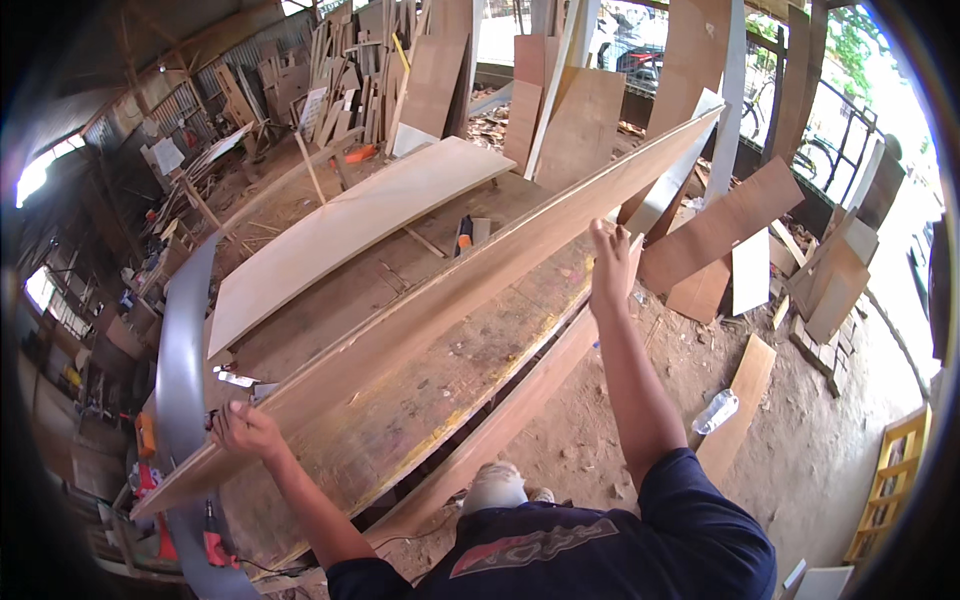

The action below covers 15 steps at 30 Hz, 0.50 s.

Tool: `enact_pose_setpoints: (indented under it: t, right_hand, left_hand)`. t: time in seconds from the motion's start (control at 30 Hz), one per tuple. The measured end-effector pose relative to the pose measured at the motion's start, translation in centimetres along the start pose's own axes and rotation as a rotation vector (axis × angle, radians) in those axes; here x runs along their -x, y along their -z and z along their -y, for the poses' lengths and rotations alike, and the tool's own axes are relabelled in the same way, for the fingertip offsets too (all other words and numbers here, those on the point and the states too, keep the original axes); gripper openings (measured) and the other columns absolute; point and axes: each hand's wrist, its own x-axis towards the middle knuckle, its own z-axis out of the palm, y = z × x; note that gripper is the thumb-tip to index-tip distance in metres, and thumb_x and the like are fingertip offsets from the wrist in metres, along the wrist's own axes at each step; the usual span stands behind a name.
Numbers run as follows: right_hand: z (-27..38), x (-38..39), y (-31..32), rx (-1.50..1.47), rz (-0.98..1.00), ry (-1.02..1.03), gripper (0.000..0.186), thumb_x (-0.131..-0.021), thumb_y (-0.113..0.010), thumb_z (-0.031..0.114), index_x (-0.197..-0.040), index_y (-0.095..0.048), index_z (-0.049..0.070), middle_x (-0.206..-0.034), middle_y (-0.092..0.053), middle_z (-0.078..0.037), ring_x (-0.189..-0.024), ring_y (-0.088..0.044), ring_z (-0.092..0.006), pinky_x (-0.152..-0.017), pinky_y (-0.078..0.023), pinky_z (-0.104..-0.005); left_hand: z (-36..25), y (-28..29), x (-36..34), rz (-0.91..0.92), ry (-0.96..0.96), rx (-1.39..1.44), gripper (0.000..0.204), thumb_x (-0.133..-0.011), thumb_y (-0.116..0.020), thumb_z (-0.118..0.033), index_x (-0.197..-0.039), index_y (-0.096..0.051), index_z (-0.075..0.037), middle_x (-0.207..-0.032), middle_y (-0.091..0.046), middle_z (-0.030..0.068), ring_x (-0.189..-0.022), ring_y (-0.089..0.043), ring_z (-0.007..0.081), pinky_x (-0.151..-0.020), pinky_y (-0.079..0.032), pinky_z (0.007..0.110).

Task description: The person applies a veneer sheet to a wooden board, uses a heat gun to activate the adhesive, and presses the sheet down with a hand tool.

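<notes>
Gripping board [450, 290] with left hand [245, 432], can't tell grip of right hand [610, 268]; best to balance evenly, parallel to near edge of bench [430, 385].

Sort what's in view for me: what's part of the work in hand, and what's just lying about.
Seemingly part of the work:
long board, with the left hand on it
right hand, at the board's lower edge
workbench below

Apparently just lying about:
clear plastic item on a plank
yellow slatted rack
</notes>
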Motion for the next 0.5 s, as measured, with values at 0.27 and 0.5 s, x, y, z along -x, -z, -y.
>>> enact_pose_setpoints:
  t: [0.27, 0.5]
  right_hand:
    - [-2.5, -13.2, 7.8, -0.149, -0.182, -0.215, 0.125, -0.088, -0.076, 0.072, -0.174, -0.012, 0.008, -0.173, -0.03, -0.019, -0.153, -0.036, -0.0386, -0.112, -0.041, -0.056]
    - [-0.8, -8.7, 6.1, -0.027, -0.216, -0.217, 0.085, -0.1, -0.07, 0.056, -0.157, -0.047, -0.003, -0.143, -0.063, -0.021, -0.125, -0.068, -0.0305, -0.097, -0.059, -0.0395]
  left_hand:
    - [-0.7, 3.4, 5.7, -0.115, -0.027, 0.026, 0.051, -0.115, -0.043, -0.029, -0.071, -0.059, -0.008, -0.073, -0.061, 0.0152, -0.067, -0.059, 0.0415, -0.063, -0.045, 0.053]
    - [-0.2, 10.0, 16.5, -0.097, 0.351, 0.033, 0.053, -0.111, -0.039, -0.047, -0.111, -0.064, -0.001, -0.104, -0.065, 0.018, -0.099, -0.065, 0.037, -0.091, -0.053, 0.054]
